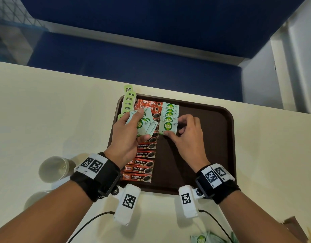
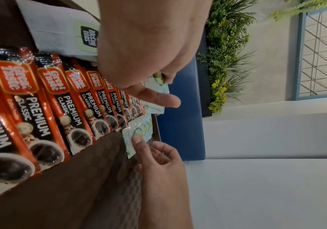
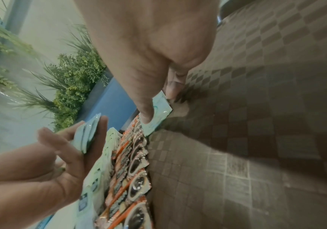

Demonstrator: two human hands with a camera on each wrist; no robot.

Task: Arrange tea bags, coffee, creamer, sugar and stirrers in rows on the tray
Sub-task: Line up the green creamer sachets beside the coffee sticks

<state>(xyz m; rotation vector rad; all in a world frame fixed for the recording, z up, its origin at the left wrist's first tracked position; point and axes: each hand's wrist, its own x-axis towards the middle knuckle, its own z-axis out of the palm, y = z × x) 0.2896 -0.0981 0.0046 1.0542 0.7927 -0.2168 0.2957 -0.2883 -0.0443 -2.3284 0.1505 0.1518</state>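
Observation:
A brown tray (image 1: 212, 137) lies on the cream table. Down its left side runs a row of green tea bags (image 1: 127, 102), then a row of red coffee sachets (image 1: 142, 169), then a short row of overlapping Coco Natura sugar sachets (image 1: 169, 114). My left hand (image 1: 140, 123) hovers over the coffee row and grips a fan of sugar sachets (image 1: 147, 126). My right hand (image 1: 175, 128) pinches the nearest sachet of the sugar row (image 1: 167, 127), thumb on its near edge. From the right wrist, the thumb (image 3: 147, 114) presses that sachet (image 3: 158, 114) onto the tray.
Two paper cups (image 1: 53, 169) stand left of the tray near my left wrist. More sugar sachets (image 1: 203, 238) lie at the table's near right. The right half of the tray (image 3: 256, 139) is bare. A blue bench (image 1: 133, 58) lies beyond the table's far edge.

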